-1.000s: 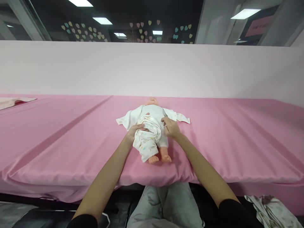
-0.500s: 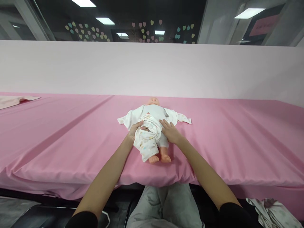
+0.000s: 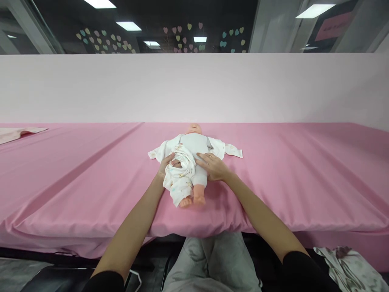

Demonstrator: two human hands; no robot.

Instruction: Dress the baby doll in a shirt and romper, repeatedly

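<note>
A baby doll in a white undersuit lies on its back, head away from me, feet towards me. Its arms are spread in a white patterned top that lies open beneath it. White printed baby trousers cover one leg and are bunched at its top; the other leg is bare below the undersuit. My left hand grips the bunched trousers at the doll's left-hand side as I see it, some fingers showing inside the ring of cloth. With fingers stretched apart, my right hand rests against the doll's waist and hip.
A pink sheet covers the padded table, with a white wall behind it. Pale pink cloth lies at the far left. Crumpled printed fabric sits below the table edge at lower right, and a dark chair at lower left.
The doll's hips and legs have swung to the left, along with the bunched trousers and my left hand. My right hand has slid further over the doll's waist.
</note>
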